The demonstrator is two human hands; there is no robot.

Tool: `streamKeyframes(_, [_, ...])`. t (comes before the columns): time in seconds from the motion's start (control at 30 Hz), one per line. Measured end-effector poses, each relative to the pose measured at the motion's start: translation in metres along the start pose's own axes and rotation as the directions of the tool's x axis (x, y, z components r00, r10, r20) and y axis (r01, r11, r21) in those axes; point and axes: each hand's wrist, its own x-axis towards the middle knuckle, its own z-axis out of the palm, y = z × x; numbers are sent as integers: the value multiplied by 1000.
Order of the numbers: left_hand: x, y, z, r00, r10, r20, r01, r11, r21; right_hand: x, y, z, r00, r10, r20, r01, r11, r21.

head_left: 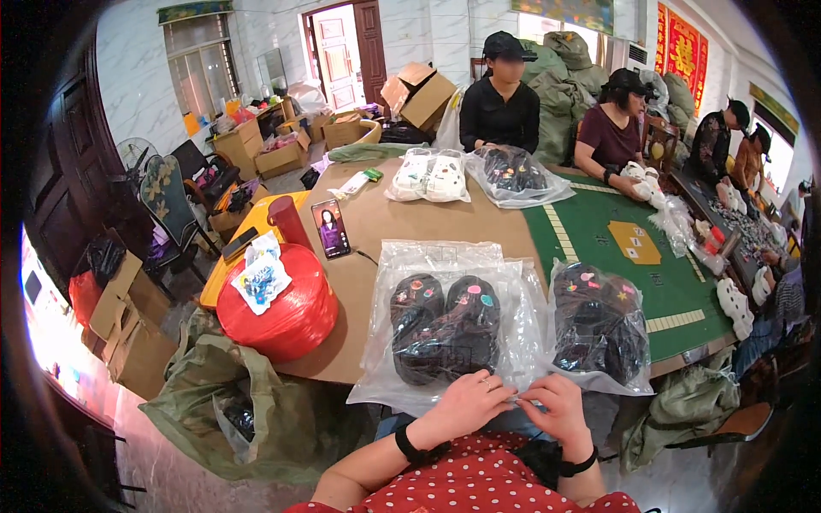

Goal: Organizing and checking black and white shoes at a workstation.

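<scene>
In front of me lies a clear plastic bag (363,363) with a pair of black clogs (413,329) inside, dotted with colourful charms. My left hand (466,406) is closed at the bag's near right corner, fingertips pinching the plastic. Close beside it, my right hand (554,409) pinches at the same edge, fingertips almost meeting the left ones. Just past my right hand rests a second bagged pair of black clogs (601,329), also with charms. The exact fold between my fingers is too small to make out.
Left on the table are a large red roll of plastic twine (278,308), a propped phone (331,229) and a dark red cylinder (289,221). Bagged white clogs (428,176) lie farther back. Co-workers sit across the table. A green sack (248,410) stands at the lower left.
</scene>
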Motion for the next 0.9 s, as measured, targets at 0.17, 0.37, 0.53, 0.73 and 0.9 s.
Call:
streamKeyframes(0.17, [3, -1, 3, 1000, 30, -7, -30, 999, 16, -1, 0, 0, 1000, 11, 12, -11, 1000, -8])
streamKeyframes(0.37, [-1, -5, 1, 996, 37, -85, -36, 999, 12, 0, 3, -3, 1000, 11, 24, -10, 999, -50])
streamKeyframes(0.53, [-23, -15, -14, 995, -21, -96, 23, 999, 22, 1, 6, -5, 999, 39, 14, -38, 997, -69])
streamKeyframes(0.73, [-61, -24, -41, 988, -125, -89, 134, 986, 98, 0, 9, -4, 998, 64, -13, -65, 995, -79])
streamKeyframes(0.9, [-86, -36, -71, 984, -123, -128, 144, 976, 164, 1, 10, -4, 986, 133, -102, -139, 989, -53])
